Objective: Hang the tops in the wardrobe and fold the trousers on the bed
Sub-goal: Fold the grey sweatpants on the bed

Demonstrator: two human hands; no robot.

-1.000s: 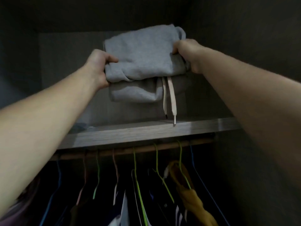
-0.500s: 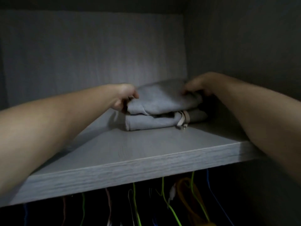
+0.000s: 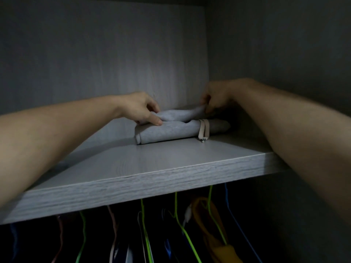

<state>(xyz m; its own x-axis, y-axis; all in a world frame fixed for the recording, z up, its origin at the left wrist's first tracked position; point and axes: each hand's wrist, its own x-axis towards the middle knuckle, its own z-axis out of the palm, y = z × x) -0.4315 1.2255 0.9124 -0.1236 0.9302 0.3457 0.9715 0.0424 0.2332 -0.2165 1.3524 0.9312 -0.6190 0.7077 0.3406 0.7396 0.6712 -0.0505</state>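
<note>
Folded grey trousers [image 3: 167,130] with a beige drawstring [image 3: 204,130] lie on the wardrobe's upper shelf [image 3: 144,173], near its back right corner. My left hand [image 3: 141,109] pinches the left end of the top fold between thumb and fingers. My right hand [image 3: 214,98] pinches the right end of that same fold. The lower layers rest flat on the shelf. Both forearms reach in over the shelf's front edge.
Below the shelf hang several tops on coloured hangers, among them green hangers [image 3: 180,221] and a yellow garment [image 3: 218,242]. The wardrobe's back panel [image 3: 106,54] and right wall [image 3: 275,44] close in the shelf space.
The trousers went from being held up in front of the shelf to lying on it near the back. Both hands still hold the top fold, now further in.
</note>
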